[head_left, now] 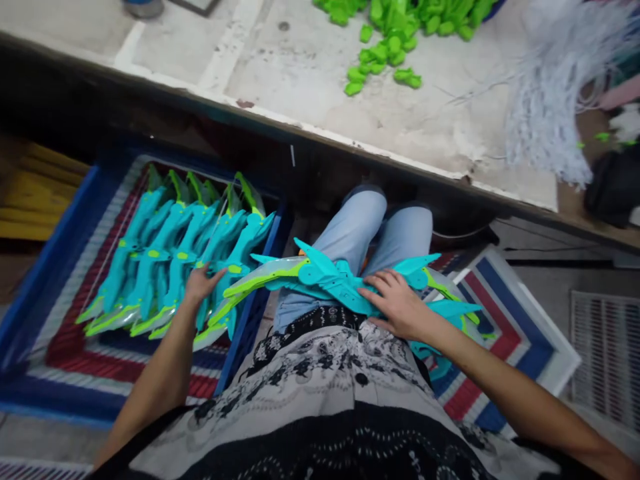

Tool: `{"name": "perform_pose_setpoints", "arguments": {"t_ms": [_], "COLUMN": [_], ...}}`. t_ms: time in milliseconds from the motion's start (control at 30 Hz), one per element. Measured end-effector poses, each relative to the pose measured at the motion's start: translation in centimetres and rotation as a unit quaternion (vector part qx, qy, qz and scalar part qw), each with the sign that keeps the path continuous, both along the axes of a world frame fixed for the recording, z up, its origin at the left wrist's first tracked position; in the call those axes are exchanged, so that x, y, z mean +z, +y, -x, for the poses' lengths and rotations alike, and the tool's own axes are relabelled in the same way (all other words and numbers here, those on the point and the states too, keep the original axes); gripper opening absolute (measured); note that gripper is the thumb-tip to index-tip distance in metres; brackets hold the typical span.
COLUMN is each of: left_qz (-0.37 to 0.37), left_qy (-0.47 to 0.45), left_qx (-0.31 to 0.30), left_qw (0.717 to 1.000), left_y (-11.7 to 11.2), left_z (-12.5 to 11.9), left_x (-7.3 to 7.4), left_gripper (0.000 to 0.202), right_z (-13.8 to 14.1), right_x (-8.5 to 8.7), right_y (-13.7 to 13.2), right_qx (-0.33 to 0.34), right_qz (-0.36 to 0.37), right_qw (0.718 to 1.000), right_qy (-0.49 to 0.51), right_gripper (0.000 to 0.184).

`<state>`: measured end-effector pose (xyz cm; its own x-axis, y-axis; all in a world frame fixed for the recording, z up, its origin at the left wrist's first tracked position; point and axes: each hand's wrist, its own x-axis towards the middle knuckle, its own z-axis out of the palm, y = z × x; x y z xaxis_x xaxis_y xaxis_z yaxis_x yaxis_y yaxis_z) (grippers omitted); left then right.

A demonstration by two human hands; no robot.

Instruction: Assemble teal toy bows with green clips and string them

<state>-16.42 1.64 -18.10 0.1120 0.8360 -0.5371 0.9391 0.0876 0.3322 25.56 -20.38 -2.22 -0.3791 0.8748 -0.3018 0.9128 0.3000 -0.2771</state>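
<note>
Turquoise-and-lime plastic toy bows stand in a row inside the blue crate on my left. My left hand [201, 287] reaches into that row, its thumb and fingers closed around the middle of the nearest toy bow [245, 250]. Across my lap lie more toy bows, overlapping, with a turquoise centre piece [340, 283] and lime-edged limbs. My right hand [395, 303] is over their middle, fingers curled on the upper one and holding it against my thighs. What lies under that palm is hidden.
The blue crate [43, 280] has a striped woven lining. A worktable [280, 87] runs ahead, bearing a heap of small lime parts [395, 37] and a bundle of white strings [547, 100]. At right, a white-rimmed striped container [570, 363] sits low beside my legs.
</note>
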Motion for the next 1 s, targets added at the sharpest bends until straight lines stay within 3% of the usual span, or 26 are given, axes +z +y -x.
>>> {"name": "perform_pose_setpoints", "arguments": {"t_ms": [100,167,267,367,433,500,600,667,733,833,933,1000], "left_qz": [-0.147,-0.264,-0.334,-0.368,-0.387,-0.392,-0.395,-0.387,-0.358,-0.323,-0.305,-0.305], "left_qy": [-0.013,-0.116,-0.270,-0.331,-0.325,-0.283,-0.221,-0.195,-0.182,-0.205,-0.262,-0.283], "left_qx": [0.097,0.117,0.000,-0.153,-0.194,-0.192,-0.189,-0.230,-0.298,-0.392,-0.458,-0.468], "left_qw": [0.984,0.950,0.903,0.855,0.841,0.854,0.872,0.871,0.866,0.837,0.793,0.780], "left_y": [2.0,2.7,3.0,4.6,7.5,11.6,17.8,20.3,21.0,19.1,16.5,15.4], "left_z": [-2.1,-5.2,-12.0,-20.1,-25.6,-30.8,-37.6,-41.1,-43.5,-45.3,-45.7,-45.8], "left_x": [5.4,9.8,16.0,19.6,20.1,19.5,18.0,17.1,16.5,15.6,15.0,14.9], "left_gripper": [0.044,0.037,0.030,0.023,0.027,0.036,0.055,0.061,0.053,0.040,0.036,0.031], "right_z": [0.5,-0.1,-2.9,-6.8,-8.6,-9.3,-8.7,-8.0,-7.5,-7.2,-7.8,-8.7], "right_x": [0.7,1.6,2.6,1.4,-0.4,-2.4,-4.1,-4.5,-4.6,-4.7,-4.6,-4.0], "right_y": [-0.3,0.6,3.9,8.3,10.3,10.9,9.4,7.9,6.6,5.5,5.5,6.5], "right_qx": [-0.013,-0.025,-0.042,-0.053,-0.058,-0.073,-0.108,-0.125,-0.138,-0.150,-0.154,-0.185], "right_qz": [0.007,-0.012,-0.071,-0.108,-0.099,-0.094,-0.107,-0.113,-0.117,-0.117,-0.139,-0.200], "right_qw": [1.000,1.000,0.996,0.993,0.993,0.993,0.988,0.986,0.983,0.982,0.977,0.958], "right_qy": [-0.003,-0.013,-0.014,-0.004,0.002,0.004,-0.003,-0.008,-0.010,0.005,0.049,0.088], "right_gripper": [0.052,0.052,0.053,0.055,0.057,0.061,0.070,0.075,0.081,0.086,0.074,0.058]}}
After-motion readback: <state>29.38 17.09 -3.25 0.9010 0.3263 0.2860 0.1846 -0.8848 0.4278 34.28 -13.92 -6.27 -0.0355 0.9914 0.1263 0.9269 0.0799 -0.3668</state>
